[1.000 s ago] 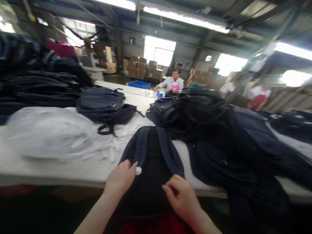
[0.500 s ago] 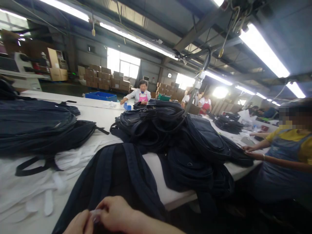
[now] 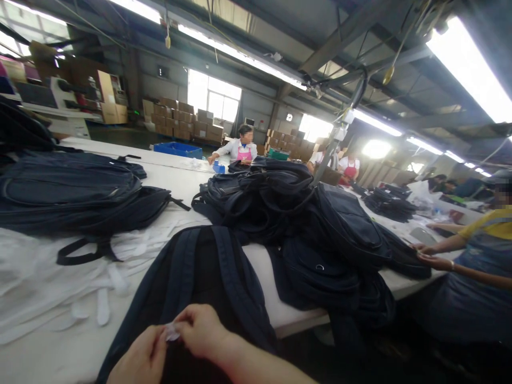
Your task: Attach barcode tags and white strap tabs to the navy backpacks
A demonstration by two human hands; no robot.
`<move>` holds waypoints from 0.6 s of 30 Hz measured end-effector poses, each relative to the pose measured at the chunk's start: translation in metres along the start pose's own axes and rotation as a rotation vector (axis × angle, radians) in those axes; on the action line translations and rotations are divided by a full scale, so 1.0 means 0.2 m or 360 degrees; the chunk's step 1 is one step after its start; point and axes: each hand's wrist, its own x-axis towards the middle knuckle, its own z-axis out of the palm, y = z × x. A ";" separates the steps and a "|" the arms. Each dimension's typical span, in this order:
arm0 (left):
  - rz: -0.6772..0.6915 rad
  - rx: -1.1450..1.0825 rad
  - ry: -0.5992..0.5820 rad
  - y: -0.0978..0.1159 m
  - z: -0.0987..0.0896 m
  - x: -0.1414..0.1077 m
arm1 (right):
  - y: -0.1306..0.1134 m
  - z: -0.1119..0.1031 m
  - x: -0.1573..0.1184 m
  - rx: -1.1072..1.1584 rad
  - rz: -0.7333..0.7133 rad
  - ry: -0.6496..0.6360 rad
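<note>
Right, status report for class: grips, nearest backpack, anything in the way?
Left grip, right grip: pinching small white piece. Nearest backpack beneath, straps up. Piled backpacks beyond, not blocking.

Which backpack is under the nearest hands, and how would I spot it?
Find the long white table, then its near edge, where the left hand and right hand pinch a small whitish scrap. The navy-blue fabric backpack lies beneath them. Unlike the jumbled dark fabric backpacks to its right, it shows two broad shoulder straps side by side.
</note>
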 end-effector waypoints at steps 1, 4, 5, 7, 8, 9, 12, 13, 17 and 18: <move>-0.0023 0.0016 -0.0017 0.02 -0.04 -0.01 | -0.02 -0.03 -0.03 -0.0065 -0.0044 -0.0043; 0.0080 0.0005 0.0035 0.12 -0.17 -0.09 | -0.10 -0.20 -0.17 -0.0392 -0.0361 0.0009; 0.0182 0.0011 0.0099 0.16 -0.21 -0.13 | -0.11 -0.27 -0.22 -0.0452 -0.0434 0.0014; 0.0472 0.0104 0.0000 0.21 -0.25 -0.24 | -0.08 -0.42 -0.32 -0.0589 -0.0626 -0.0066; 0.0622 0.0159 -0.0133 0.23 -0.26 -0.30 | -0.05 -0.49 -0.37 -0.0681 -0.0712 -0.0147; 0.0738 0.0219 -0.0280 0.23 -0.25 -0.36 | -0.01 -0.54 -0.42 -0.0776 -0.0768 -0.0258; 0.0839 0.0425 -0.0535 0.20 -0.20 -0.47 | 0.13 -0.62 -0.57 -0.1101 -0.0757 -0.0409; 0.0823 0.0487 -0.0542 0.18 -0.18 -0.48 | 0.18 -0.63 -0.60 -0.1193 -0.0748 -0.0371; 0.0775 0.0550 -0.0523 0.15 -0.19 -0.39 | 0.25 -0.66 -0.61 -0.1298 -0.0871 -0.0210; 0.0736 0.0551 -0.0535 0.17 -0.23 -0.34 | 0.24 -0.68 -0.58 -0.1260 -0.0898 -0.0197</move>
